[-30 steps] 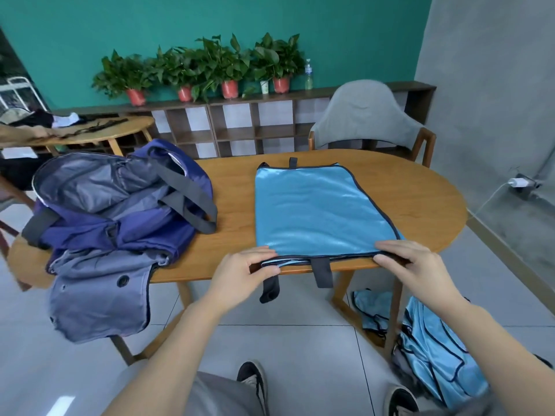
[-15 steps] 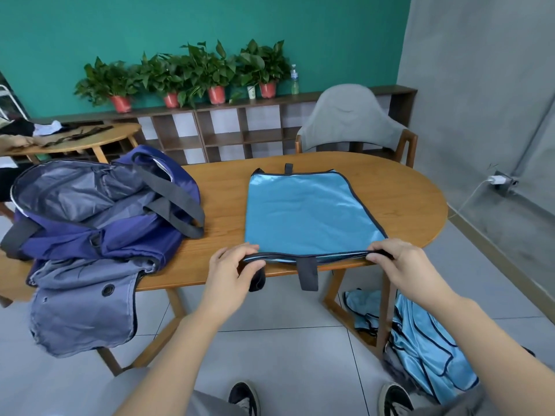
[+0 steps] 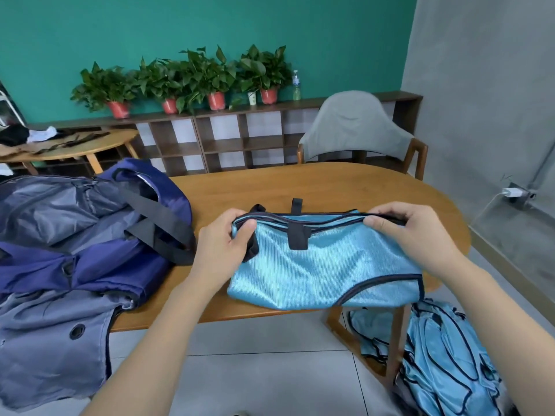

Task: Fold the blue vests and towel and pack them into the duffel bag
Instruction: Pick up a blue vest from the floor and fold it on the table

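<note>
Near hem now folded forward; vest (image 3: 324, 265) halved, shiny blue

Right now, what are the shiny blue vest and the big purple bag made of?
The blue vest looks like thin, glossy synthetic cloth, maybe polyester: it shines, shows fine ribbing and has dark trim. The duffel bag looks like soft nylon-type fabric with a duller sheen: it crumples and sags, and its straps look like woven webbing.

Both forearms are bare to the hands (image 3: 223, 243), no sleeves showing.
</note>
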`<state>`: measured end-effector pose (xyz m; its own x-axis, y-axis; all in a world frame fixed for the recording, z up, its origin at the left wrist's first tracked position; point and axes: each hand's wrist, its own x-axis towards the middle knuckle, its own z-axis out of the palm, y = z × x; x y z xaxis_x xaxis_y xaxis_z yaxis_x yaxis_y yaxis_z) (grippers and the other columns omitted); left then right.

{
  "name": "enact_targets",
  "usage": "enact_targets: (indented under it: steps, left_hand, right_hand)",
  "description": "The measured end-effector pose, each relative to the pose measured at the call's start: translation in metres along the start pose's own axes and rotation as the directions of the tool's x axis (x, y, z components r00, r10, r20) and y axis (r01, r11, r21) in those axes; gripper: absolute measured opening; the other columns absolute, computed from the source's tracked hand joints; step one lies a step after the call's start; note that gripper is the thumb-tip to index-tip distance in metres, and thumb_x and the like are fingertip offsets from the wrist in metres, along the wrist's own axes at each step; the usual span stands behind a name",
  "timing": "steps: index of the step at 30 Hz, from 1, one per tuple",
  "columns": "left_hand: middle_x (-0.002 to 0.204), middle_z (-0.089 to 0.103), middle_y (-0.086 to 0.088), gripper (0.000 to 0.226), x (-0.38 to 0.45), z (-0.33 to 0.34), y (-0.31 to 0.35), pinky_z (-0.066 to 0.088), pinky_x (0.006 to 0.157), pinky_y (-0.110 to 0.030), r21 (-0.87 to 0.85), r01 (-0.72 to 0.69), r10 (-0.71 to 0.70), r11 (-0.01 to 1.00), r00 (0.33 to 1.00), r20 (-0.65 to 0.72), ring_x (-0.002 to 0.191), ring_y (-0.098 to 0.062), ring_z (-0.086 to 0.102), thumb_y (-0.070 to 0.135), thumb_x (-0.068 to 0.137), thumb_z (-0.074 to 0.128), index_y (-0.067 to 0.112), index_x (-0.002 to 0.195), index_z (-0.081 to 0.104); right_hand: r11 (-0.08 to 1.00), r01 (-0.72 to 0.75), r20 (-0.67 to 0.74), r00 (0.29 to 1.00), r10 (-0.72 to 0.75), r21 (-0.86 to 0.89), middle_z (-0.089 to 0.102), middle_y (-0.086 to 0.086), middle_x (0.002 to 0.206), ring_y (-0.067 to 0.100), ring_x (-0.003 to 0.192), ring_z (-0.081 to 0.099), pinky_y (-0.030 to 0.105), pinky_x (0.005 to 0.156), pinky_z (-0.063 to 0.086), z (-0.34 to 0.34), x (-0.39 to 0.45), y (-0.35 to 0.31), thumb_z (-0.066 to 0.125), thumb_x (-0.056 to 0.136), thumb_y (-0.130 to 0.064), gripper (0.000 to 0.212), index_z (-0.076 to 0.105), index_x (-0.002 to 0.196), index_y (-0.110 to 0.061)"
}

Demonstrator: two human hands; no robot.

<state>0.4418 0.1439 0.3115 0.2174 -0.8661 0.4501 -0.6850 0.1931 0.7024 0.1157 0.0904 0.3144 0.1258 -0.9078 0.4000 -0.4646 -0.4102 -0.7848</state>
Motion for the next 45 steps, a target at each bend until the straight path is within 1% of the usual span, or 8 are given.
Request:
enact_targets:
  steps: [8,14,21,26,29,33,37,45]
  left_hand:
    - [0.07,0.061,0.016,0.014,0.02,0.042,-0.058,0.035,0.061,-0.008,0.196,0.132,-0.16,0.972,0.978,0.132,0.071,-0.006,0.056,0.033,0.096,0.065,0.035,0.083,0.06]
    - [0.08,0.075,0.01,0.009,0.015,0.031,-0.052,0.053,0.082,-0.037,-0.048,0.217,-0.205,0.975,0.962,0.179,0.082,-0.012,0.071,0.027,0.094,0.07,0.025,0.087,0.073]
    - [0.086,0.077,0.008,0.006,0.055,0.031,-0.053,0.059,0.08,-0.047,-0.164,0.242,-0.219,0.956,0.965,0.144,0.083,-0.013,0.073,0.029,0.095,0.069,0.026,0.093,0.074]
    - [0.08,0.074,0.009,0.008,0.074,0.052,-0.077,0.054,0.077,-0.028,0.065,0.295,-0.301,0.953,0.944,0.138,0.083,-0.011,0.07,0.036,0.089,0.075,0.03,0.084,0.073]
    - [0.074,0.072,0.01,0.012,0.073,0.057,-0.081,0.049,0.072,-0.024,0.14,0.285,-0.301,0.948,0.947,0.111,0.079,-0.01,0.068,0.038,0.088,0.075,0.03,0.081,0.072]
    - [0.073,0.073,0.008,0.009,0.075,0.054,-0.081,0.053,0.076,-0.032,-0.001,0.302,-0.3,0.953,0.949,0.099,0.078,-0.012,0.07,0.036,0.087,0.077,0.032,0.079,0.073]
    - [0.078,0.072,0.008,0.009,0.079,0.053,-0.078,0.052,0.074,-0.029,0.002,0.324,-0.323,0.946,0.945,0.057,0.082,-0.012,0.069,0.039,0.086,0.077,0.032,0.085,0.071]
    - [0.086,0.058,0.01,0.046,0.071,0.048,-0.068,0.052,0.071,-0.037,0.282,0.267,-0.256,0.921,0.964,-0.078,0.085,-0.015,0.059,0.057,0.082,0.074,0.03,0.117,0.063]
  right_hand:
    - [0.976,-0.059,0.224,0.969,0.107,-0.21,0.07,-0.026,0.093,-0.008,0.088,0.064,0.005,0.073,0.045,0.026,0.025,0.057,0.075,0.089,-0.033,0.003,0.074,0.09,-0.035]
    - [0.984,-0.136,0.285,0.945,0.163,-0.114,0.074,-0.021,0.083,-0.005,0.078,0.065,0.013,0.069,0.043,0.02,0.029,0.052,0.077,0.086,-0.032,0.003,0.079,0.088,-0.031]
    - [0.984,-0.172,0.153,0.975,0.164,0.045,0.075,-0.018,0.083,0.0,0.076,0.069,0.013,0.065,0.048,0.024,0.067,0.04,0.079,0.082,-0.031,0.007,0.079,0.089,-0.031]
    - [0.953,-0.194,0.182,0.954,0.238,-0.232,0.069,-0.02,0.099,0.014,0.098,0.068,0.016,0.077,0.05,0.042,0.072,0.068,0.076,0.087,-0.038,0.019,0.074,0.105,-0.033]
    - [0.947,-0.196,0.192,0.949,0.249,-0.255,0.064,-0.019,0.106,0.004,0.099,0.058,0.005,0.073,0.04,0.043,0.072,0.073,0.073,0.089,-0.038,0.022,0.073,0.11,-0.032]
    - [0.963,-0.173,0.15,0.967,0.206,-0.209,0.066,-0.024,0.101,0.002,0.102,0.06,0.017,0.086,0.042,0.044,0.073,0.07,0.072,0.091,-0.035,0.016,0.074,0.107,-0.029]
    - [0.975,-0.153,0.056,0.985,0.164,-0.164,0.067,-0.026,0.098,-0.009,0.094,0.059,0.01,0.08,0.04,0.047,0.08,0.062,0.074,0.09,-0.035,0.009,0.074,0.098,-0.032]
    - [0.846,-0.091,0.028,0.992,0.124,-0.526,0.065,-0.013,0.109,0.02,0.117,0.056,0.049,0.104,0.043,0.047,0.075,0.051,0.066,0.09,-0.052,0.033,0.07,0.115,-0.03]
